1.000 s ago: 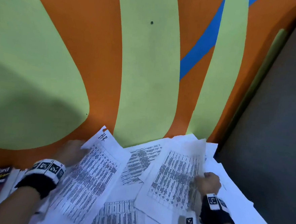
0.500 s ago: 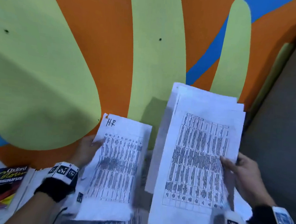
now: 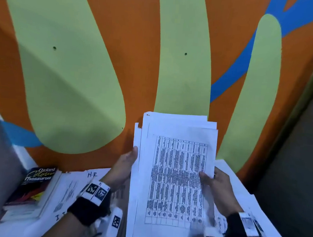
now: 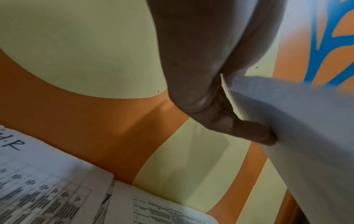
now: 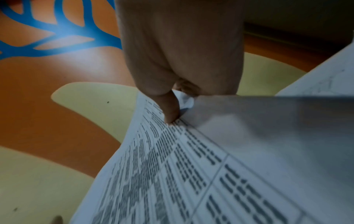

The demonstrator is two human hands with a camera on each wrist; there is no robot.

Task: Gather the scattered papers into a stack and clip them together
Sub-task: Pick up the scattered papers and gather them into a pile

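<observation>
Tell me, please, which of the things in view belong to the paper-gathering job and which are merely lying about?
Part of the job:
- held stack of papers, gripped by the left hand and right hand
- loose sheet marked H.R
- loose sheets at the right

Lying about:
- Oxford thesaurus

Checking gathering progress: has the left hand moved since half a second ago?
Yes. The left hand left the H.R sheet and moved right, now gripping the held stack.

white desk [image 3: 25, 157]: loose sheets [image 3: 69, 190], thesaurus [image 3: 34, 185] at left.
</observation>
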